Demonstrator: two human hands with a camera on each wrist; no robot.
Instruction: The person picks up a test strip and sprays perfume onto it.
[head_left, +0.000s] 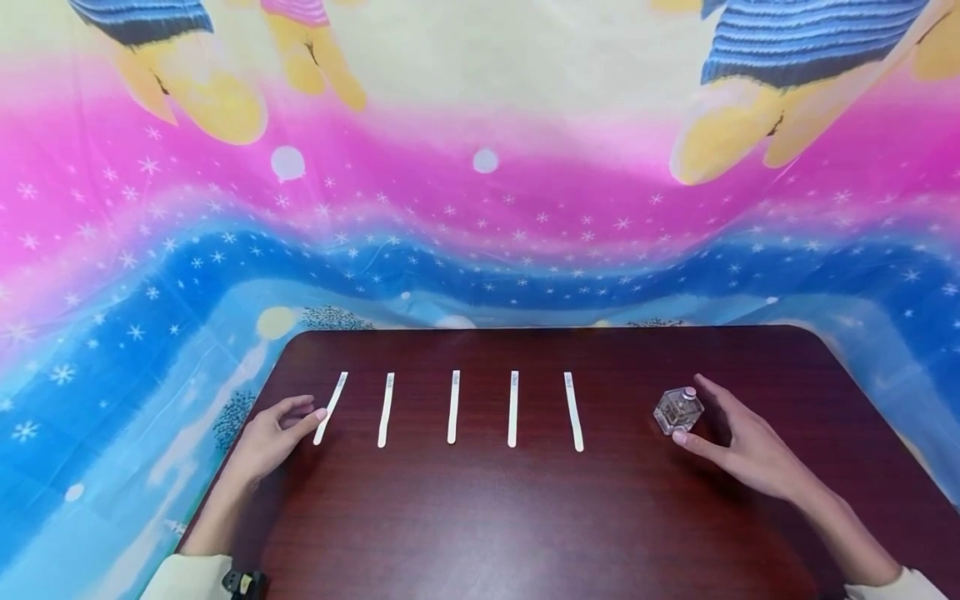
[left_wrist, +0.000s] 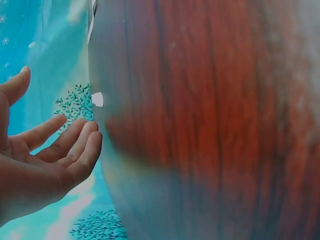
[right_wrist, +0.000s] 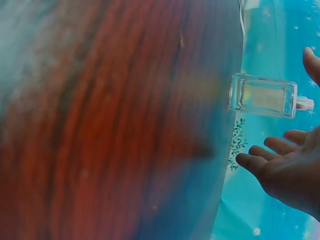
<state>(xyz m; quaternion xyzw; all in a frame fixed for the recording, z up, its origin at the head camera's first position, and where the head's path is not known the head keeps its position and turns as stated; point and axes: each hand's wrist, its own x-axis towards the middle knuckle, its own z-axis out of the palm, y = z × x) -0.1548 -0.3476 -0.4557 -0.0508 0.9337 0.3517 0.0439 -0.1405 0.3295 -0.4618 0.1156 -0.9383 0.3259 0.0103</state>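
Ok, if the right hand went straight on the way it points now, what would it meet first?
Most likely the glass bottle: it stands just ahead of the right hand, though the gap is hard to judge.

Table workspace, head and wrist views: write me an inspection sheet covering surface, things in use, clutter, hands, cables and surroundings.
Surface: dark reddish-brown table, glossy, wood-grained.
Things in use: five white strips in a row, marked at their far ends; clear bottle upright to their right.
Clutter: nothing seen.
Left hand: thumb at the leftmost strip; contact unclear.
Right hand: thumb and fingers spread about the bottle, not gripping.
Cables: nothing seen.
Surroundings: pink-and-blue snowflake backdrop.
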